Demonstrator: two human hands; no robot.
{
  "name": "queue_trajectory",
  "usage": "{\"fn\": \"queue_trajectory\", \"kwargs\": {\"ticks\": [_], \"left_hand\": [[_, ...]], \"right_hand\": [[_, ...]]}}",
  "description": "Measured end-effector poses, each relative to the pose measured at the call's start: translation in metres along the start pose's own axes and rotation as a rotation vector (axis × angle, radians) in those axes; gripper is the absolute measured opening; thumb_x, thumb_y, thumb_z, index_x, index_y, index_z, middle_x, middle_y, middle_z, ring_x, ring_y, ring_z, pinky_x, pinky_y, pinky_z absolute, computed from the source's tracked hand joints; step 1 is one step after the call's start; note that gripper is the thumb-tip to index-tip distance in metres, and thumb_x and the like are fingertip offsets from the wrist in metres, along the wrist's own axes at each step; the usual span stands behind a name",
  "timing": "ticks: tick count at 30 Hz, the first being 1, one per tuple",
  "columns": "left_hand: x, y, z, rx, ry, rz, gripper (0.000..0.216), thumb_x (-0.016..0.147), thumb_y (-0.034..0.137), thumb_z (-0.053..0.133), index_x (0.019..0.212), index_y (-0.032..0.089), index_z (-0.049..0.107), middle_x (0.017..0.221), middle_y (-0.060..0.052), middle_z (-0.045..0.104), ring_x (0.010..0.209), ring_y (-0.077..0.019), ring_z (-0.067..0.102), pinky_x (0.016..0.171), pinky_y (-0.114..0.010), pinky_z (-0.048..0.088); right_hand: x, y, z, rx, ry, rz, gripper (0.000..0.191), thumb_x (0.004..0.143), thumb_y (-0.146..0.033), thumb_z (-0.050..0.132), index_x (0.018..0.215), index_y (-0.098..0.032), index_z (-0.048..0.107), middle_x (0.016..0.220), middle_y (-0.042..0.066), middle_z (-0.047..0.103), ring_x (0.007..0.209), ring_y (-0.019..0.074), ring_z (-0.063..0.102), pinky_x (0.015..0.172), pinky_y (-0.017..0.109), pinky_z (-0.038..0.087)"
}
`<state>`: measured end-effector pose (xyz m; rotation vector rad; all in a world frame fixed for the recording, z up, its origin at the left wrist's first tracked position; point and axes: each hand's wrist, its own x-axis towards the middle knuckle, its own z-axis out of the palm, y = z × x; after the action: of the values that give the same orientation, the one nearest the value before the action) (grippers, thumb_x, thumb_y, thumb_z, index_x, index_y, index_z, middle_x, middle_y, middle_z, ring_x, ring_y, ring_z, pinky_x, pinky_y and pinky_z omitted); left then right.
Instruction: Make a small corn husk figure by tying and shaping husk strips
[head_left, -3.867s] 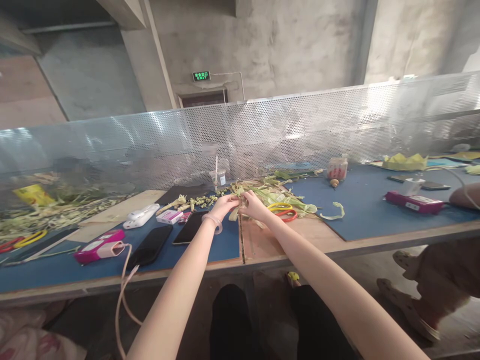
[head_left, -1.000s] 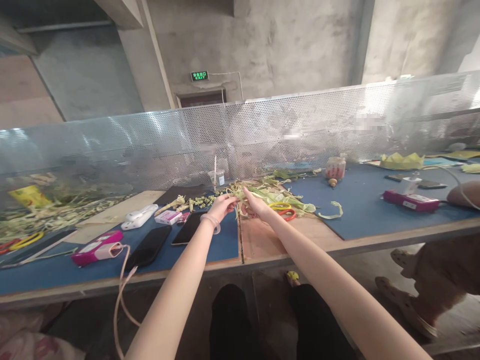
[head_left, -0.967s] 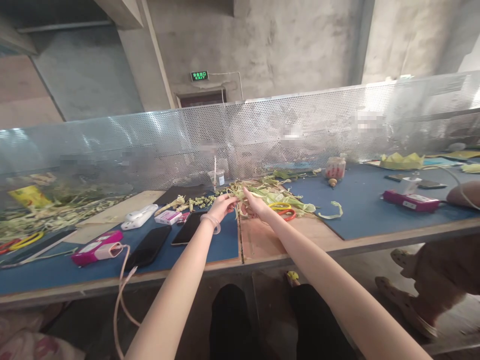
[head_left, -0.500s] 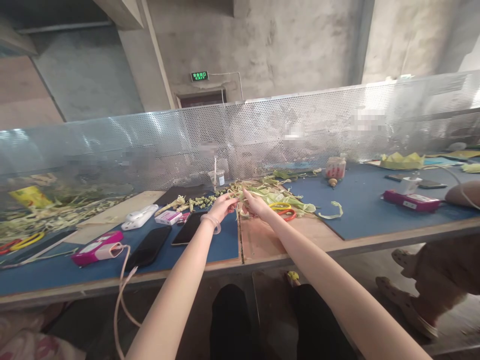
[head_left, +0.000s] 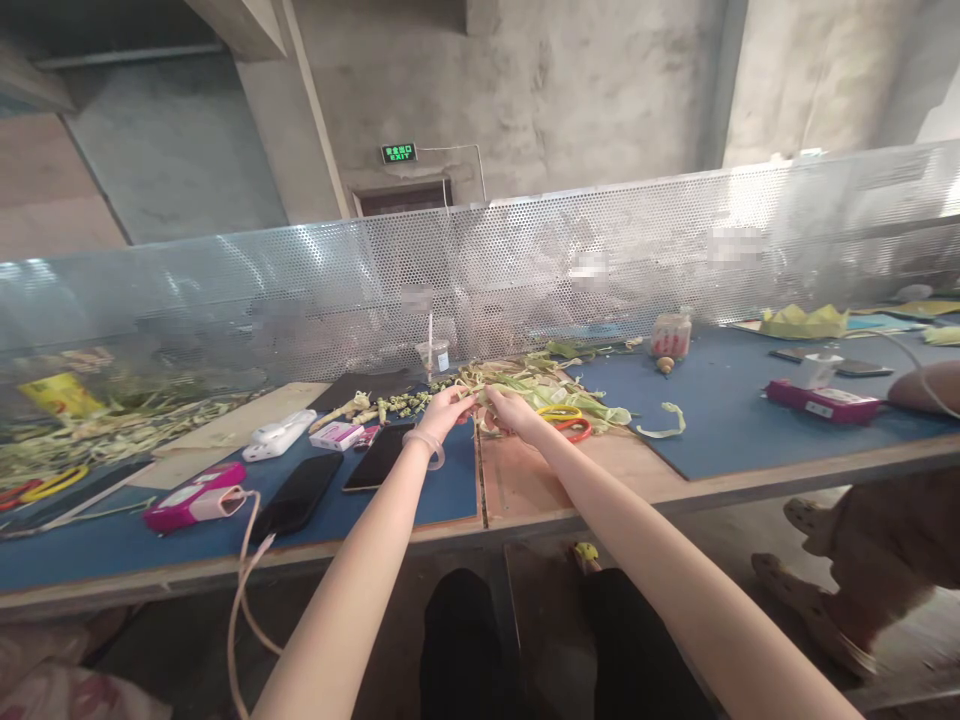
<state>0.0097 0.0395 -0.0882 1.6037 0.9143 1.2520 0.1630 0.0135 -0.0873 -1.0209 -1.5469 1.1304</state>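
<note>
Here, left of the scissors point(head_left: 568, 420), I see left hand point(head_left: 448, 408) and right hand point(head_left: 510, 411), fingertips close together, grip unclear, apparently picking at leaf strips point(head_left: 517, 382) heaped around those scissors, next move calling for precision.

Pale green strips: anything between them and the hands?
Nothing visible. The left hand and right hand are already at the pale green strips. The yellow and red scissors handles lie right of the right hand, not between. Anything under the fingers is hidden.
</note>
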Motion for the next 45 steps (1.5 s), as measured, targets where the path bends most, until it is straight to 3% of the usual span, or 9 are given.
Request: {"fn": "queue_trajectory", "kwargs": {"ticks": [6, 13, 20, 23, 27, 33, 38, 42, 45], "left_hand": [[0.002, -0.003, 0.000, 0.008, 0.016, 0.045, 0.027, 0.066, 0.028, 0.070, 0.087, 0.014, 0.061, 0.064, 0.000, 0.061, 0.049, -0.0068, 0.047, 0.045, -0.018, 0.034], [0.003, -0.003, -0.001, 0.005, 0.032, 0.048, 0.025, 0.064, 0.028, 0.071, 0.084, 0.014, 0.063, 0.057, 0.003, 0.056, 0.049, -0.0078, 0.050, 0.046, -0.019, 0.035], [0.002, -0.002, -0.005, -0.027, 0.166, -0.027, 0.025, 0.060, 0.028, 0.074, 0.078, 0.013, 0.063, 0.060, 0.000, 0.060, 0.052, -0.0085, 0.053, 0.048, -0.019, 0.037], [0.002, -0.001, -0.006, -0.056, 0.221, -0.058, 0.024, 0.057, 0.028, 0.074, 0.073, 0.014, 0.062, 0.058, 0.001, 0.059, 0.052, -0.0083, 0.053, 0.048, -0.019, 0.036], [0.000, 0.000, -0.006, -0.082, 0.244, -0.064, 0.023, 0.056, 0.025, 0.074, 0.072, 0.014, 0.061, 0.058, 0.001, 0.059, 0.052, -0.0085, 0.054, 0.048, -0.019, 0.037], [0.001, -0.002, -0.005, -0.020, 0.235, -0.079, 0.026, 0.058, 0.024, 0.073, 0.079, 0.015, 0.060, 0.061, 0.000, 0.062, 0.054, -0.0105, 0.056, 0.049, -0.020, 0.037], [0.003, -0.002, -0.006, 0.028, 0.212, -0.074, 0.026, 0.060, 0.025, 0.072, 0.081, 0.015, 0.060, 0.062, -0.001, 0.063, 0.054, -0.0103, 0.056, 0.048, -0.020, 0.037], [0.001, 0.001, -0.003, 0.085, 0.144, -0.072, 0.025, 0.058, 0.026, 0.073, 0.078, 0.014, 0.062, 0.064, -0.003, 0.065, 0.052, -0.0097, 0.054, 0.047, -0.019, 0.035], [-0.001, 0.004, -0.001, 0.095, 0.060, -0.044, 0.023, 0.059, 0.027, 0.072, 0.076, 0.013, 0.064, 0.067, -0.004, 0.067, 0.051, -0.0091, 0.052, 0.045, -0.019, 0.033]], "right_hand": [[0.000, 0.000, 0.000, -0.016, -0.001, 0.006, 0.038, 0.091, -0.038, 0.030, 0.083, -0.015, 0.059, 0.038, -0.005, 0.049, 0.027, 0.0060, 0.029, 0.030, 0.017, 0.029], [0.003, 0.006, -0.001, -0.080, -0.047, -0.017, 0.041, 0.089, -0.044, 0.036, 0.074, -0.015, 0.060, 0.039, -0.003, 0.050, 0.027, 0.0059, 0.031, 0.028, 0.018, 0.026], [0.003, 0.005, -0.002, -0.146, -0.009, -0.115, 0.023, 0.081, -0.034, 0.056, 0.068, -0.016, 0.057, 0.043, -0.005, 0.052, 0.025, 0.0052, 0.037, 0.027, 0.018, 0.027], [0.001, 0.004, -0.001, -0.071, 0.038, -0.149, 0.011, 0.077, -0.024, 0.060, 0.074, -0.017, 0.052, 0.045, -0.008, 0.053, 0.025, 0.0048, 0.038, 0.026, 0.017, 0.028], [-0.001, 0.002, 0.000, 0.011, -0.080, -0.188, 0.006, 0.077, -0.022, 0.057, 0.081, -0.016, 0.056, 0.055, -0.004, 0.063, 0.027, 0.0054, 0.042, 0.029, 0.017, 0.036], [-0.003, -0.003, -0.004, 0.182, -0.104, -0.153, 0.024, 0.076, -0.014, 0.043, 0.087, -0.011, 0.064, 0.074, 0.004, 0.070, 0.042, 0.0083, 0.057, 0.044, 0.020, 0.050], [-0.003, -0.004, -0.006, 0.202, -0.121, -0.201, 0.021, 0.073, -0.019, 0.057, 0.091, -0.012, 0.065, 0.067, 0.003, 0.066, 0.052, 0.0112, 0.061, 0.046, 0.020, 0.049], [-0.002, -0.004, -0.006, 0.120, 0.041, -0.265, 0.023, 0.073, -0.034, 0.061, 0.079, -0.012, 0.067, 0.059, 0.001, 0.061, 0.045, 0.0087, 0.051, 0.042, 0.020, 0.042], [0.002, -0.003, -0.009, 0.031, 0.233, -0.368, 0.023, 0.067, -0.035, 0.066, 0.072, -0.013, 0.069, 0.066, 0.001, 0.061, 0.059, 0.0104, 0.053, 0.055, 0.021, 0.043]]}}
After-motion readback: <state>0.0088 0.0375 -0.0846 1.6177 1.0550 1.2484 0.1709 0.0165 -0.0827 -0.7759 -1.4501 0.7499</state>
